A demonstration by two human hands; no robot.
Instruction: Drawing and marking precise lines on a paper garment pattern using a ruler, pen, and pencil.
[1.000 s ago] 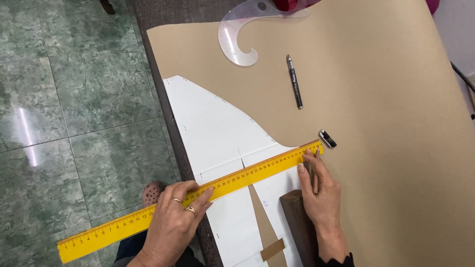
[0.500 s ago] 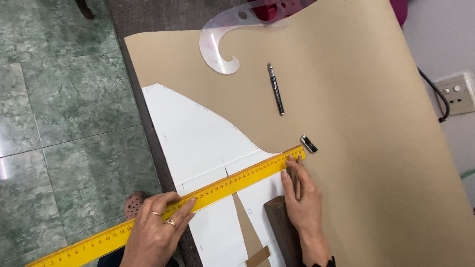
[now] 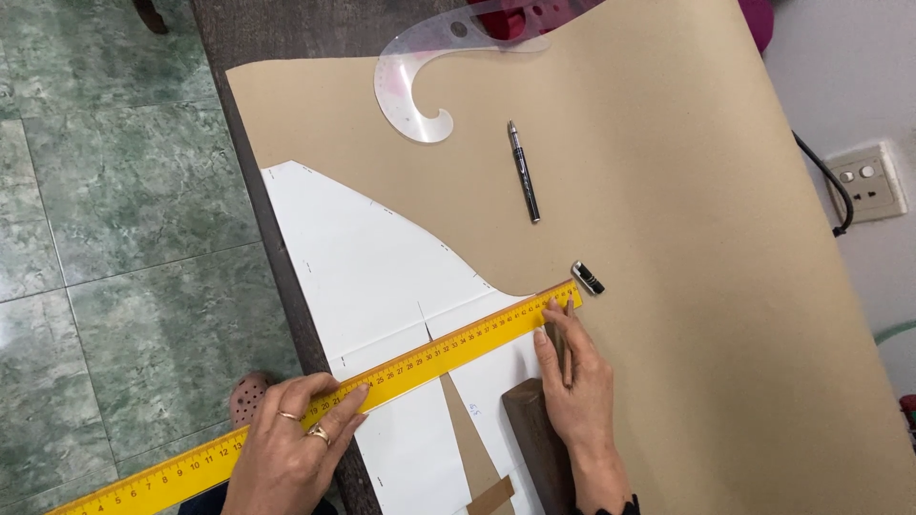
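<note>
A long yellow ruler (image 3: 448,350) lies slanted across a white paper pattern piece (image 3: 372,277) on a large sheet of brown paper (image 3: 668,191). My left hand (image 3: 291,441) presses down on the ruler near the table's left edge. My right hand (image 3: 572,381) holds a thin pencil, tip against the ruler's far end. A dark wooden block (image 3: 534,439) lies just under my right wrist.
A black pen (image 3: 523,172) and a small black cap-like piece (image 3: 588,278) lie on the brown paper. A clear French curve (image 3: 420,86) sits at the top. Green tiled floor (image 3: 114,191) is on the left; a wall socket (image 3: 863,183) with a black cable is on the right.
The view has shifted slightly. Both hands and the ruler keep the same places relative to the pattern; my right hand stays at the ruler's far end.
</note>
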